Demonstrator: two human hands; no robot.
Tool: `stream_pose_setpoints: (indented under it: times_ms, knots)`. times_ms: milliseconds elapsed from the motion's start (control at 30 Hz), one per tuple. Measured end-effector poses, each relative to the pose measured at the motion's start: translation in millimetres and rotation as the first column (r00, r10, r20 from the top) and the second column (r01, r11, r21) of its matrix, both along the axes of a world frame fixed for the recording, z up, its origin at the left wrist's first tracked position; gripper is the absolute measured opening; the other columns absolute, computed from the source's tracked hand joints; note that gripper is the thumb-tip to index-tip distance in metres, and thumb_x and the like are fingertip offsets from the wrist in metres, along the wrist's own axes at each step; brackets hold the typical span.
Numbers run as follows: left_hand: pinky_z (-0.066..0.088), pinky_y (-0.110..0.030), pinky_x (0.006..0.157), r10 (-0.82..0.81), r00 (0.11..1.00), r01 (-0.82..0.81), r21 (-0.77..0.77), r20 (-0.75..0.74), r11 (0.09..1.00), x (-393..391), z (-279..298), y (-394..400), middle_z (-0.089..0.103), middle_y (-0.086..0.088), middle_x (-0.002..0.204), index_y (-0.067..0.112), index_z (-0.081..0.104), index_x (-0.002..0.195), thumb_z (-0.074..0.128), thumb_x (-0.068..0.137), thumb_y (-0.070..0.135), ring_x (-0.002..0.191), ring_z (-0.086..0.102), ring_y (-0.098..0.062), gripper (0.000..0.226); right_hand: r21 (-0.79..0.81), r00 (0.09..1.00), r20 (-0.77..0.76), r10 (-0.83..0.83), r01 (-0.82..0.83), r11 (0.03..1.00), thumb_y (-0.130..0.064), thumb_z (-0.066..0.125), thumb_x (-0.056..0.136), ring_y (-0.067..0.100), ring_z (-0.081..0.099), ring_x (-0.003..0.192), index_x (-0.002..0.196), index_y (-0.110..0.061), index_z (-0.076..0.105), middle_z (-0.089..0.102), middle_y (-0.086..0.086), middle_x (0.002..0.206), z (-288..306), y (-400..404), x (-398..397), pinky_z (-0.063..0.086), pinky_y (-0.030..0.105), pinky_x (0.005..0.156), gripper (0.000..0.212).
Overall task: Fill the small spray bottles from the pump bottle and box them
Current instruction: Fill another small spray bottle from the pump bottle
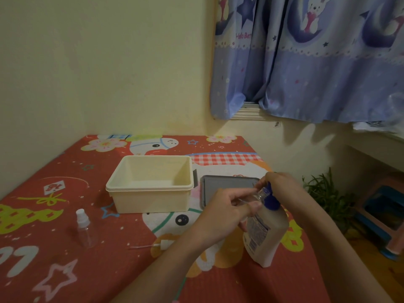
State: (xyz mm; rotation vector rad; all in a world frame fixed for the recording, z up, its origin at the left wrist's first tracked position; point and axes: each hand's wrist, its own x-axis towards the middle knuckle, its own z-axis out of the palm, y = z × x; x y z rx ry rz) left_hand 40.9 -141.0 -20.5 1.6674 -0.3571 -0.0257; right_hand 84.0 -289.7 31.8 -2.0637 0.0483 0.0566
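At the lower left of the frame a small clear plastic spray bottle with a white cap (84, 228) stands upright and alone on the desk covered with a red cartoon-print cloth (65, 270); it looks empty. To its right, near the lower centre, a loose white spray head with its thin tube (153, 246) lies flat on the cloth. Behind it, in the centre of the frame, the open cream plastic box (150, 183) waits with nothing visible inside, and the grey flat lid (225, 186) lies just beside it on the right. Right of centre, the left hand (225, 213) holds a second small clear bottle (259, 196), tilted, with its open mouth against the blue pump top; this grip is narrow, fingers curled around the little bottle. The right hand (277, 184) rests on top of the blue pump head of the large white pump bottle (265, 232), fingers bent over it. I judge that the filling step is in hand. To do it well, the mouth of the small bottle should stay exactly under the nozzle, the pump should go down slowly and fully, and the big bottle, which seems to lean a little, must be kept steady so nothing spills on the cloth.
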Motion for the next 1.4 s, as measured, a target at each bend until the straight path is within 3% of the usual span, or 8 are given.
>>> stream_pose_setpoints:
  times_ms: [133, 333, 467, 600, 700, 833, 1133, 1400]
  knots:
    - [0.056, -0.035, 0.061, 0.009, 1.000, -0.009, 0.017, -0.009, 1.000, -0.6, -4.6, 1.5, 0.069, -0.022, 0.091, 0.017, 0.061, 0.130, 0.064, 0.090, 0.020, 0.076, 0.061, -0.029, 0.040, -0.014, 1.000, 0.007, 0.029, -0.028, 0.999, -0.012, 0.045, 0.090, 0.023, 0.053, 0.074, 0.065, -0.014, 0.061, 0.058, 0.010, 0.080, -12.2, -1.8, 3.4, 0.044, 0.038, 0.076, 0.030]
    - [0.057, -0.030, 0.058, -0.009, 1.000, 0.009, 0.015, 0.015, 1.000, -0.2, 1.9, 1.3, 0.069, -0.005, 0.097, 0.016, 0.061, 0.131, 0.064, 0.092, 0.019, 0.086, 0.064, -0.044, 0.040, -0.068, 0.997, 0.005, 0.071, -0.070, 0.995, -0.008, 0.047, 0.089, 0.022, 0.053, 0.074, 0.064, -0.016, 0.061, 0.057, 0.010, 0.083, -1.5, -3.3, 9.9, 0.047, 0.040, 0.076, 0.030]
    - [0.058, -0.035, 0.061, -0.006, 1.000, 0.006, 0.019, -0.001, 1.000, 0.4, -0.4, 1.2, 0.069, -0.007, 0.091, 0.017, 0.060, 0.131, 0.064, 0.091, 0.021, 0.078, 0.062, -0.029, 0.040, -0.121, 0.996, 0.049, 0.075, -0.069, 0.990, -0.006, 0.044, 0.091, 0.018, 0.050, 0.078, 0.072, -0.013, 0.061, 0.056, 0.008, 0.086, -6.5, -3.9, 6.5, 0.042, 0.029, 0.071, 0.027]
    - [0.058, -0.043, 0.067, 0.011, 1.000, -0.011, 0.040, -0.014, 0.999, 0.2, -4.0, 2.1, 0.070, -0.009, 0.091, 0.019, 0.062, 0.129, 0.066, 0.089, 0.023, 0.076, 0.062, -0.028, 0.041, -0.124, 0.997, 0.030, 0.072, -0.068, 0.990, -0.005, 0.040, 0.092, 0.025, 0.048, 0.087, 0.083, -0.004, 0.067, 0.058, 0.025, 0.097, -10.2, -1.7, 4.0, 0.044, 0.041, 0.086, 0.028]
    - [0.058, -0.040, 0.064, -0.002, 1.000, 0.002, 0.030, -0.001, 1.000, -0.5, 1.7, 1.5, 0.069, -0.002, 0.094, 0.018, 0.061, 0.130, 0.065, 0.091, 0.021, 0.079, 0.062, -0.029, 0.040, -0.078, 0.998, 0.018, 0.054, -0.052, 0.996, -0.008, 0.044, 0.090, 0.024, 0.052, 0.080, 0.072, -0.011, 0.065, 0.057, 0.020, 0.092, -4.7, -4.1, 7.5, 0.047, 0.043, 0.082, 0.028]
    - [0.057, -0.033, 0.059, -0.005, 1.000, 0.005, 0.018, 0.000, 1.000, -0.6, 5.3, 0.0, 0.066, -0.001, 0.088, 0.017, 0.061, 0.130, 0.064, 0.092, 0.019, 0.077, 0.060, -0.028, 0.039, -0.122, 0.997, 0.033, 0.075, -0.071, 0.990, -0.003, 0.045, 0.090, 0.026, 0.049, 0.089, 0.077, -0.008, 0.065, 0.058, 0.023, 0.098, -1.4, -4.8, 7.6, 0.045, 0.050, 0.097, 0.024]
    - [0.057, -0.035, 0.061, 0.007, 1.000, -0.007, 0.040, 0.013, 0.999, -2.5, 3.9, 1.9, 0.068, -0.002, 0.091, 0.017, 0.062, 0.130, 0.064, 0.091, 0.019, 0.078, 0.062, -0.032, 0.038, -0.030, 0.999, -0.006, 0.046, -0.046, 0.998, -0.010, 0.046, 0.089, 0.017, 0.051, 0.065, 0.065, -0.012, 0.062, 0.057, 0.005, 0.073, -2.7, -2.7, 6.9, 0.045, 0.036, 0.069, 0.029]
    - [0.058, -0.039, 0.064, 0.021, 1.000, -0.021, 0.059, -0.002, 0.998, -1.3, -0.6, 0.7, 0.071, -0.019, 0.104, 0.020, 0.063, 0.129, 0.065, 0.091, 0.020, 0.090, 0.064, -0.044, 0.038, -0.098, 0.998, 0.036, 0.045, -0.041, 0.994, -0.002, 0.040, 0.093, 0.032, 0.052, 0.093, 0.084, -0.006, 0.065, 0.057, 0.020, 0.099, -10.3, 0.0, 0.2, 0.043, 0.045, 0.095, 0.028]
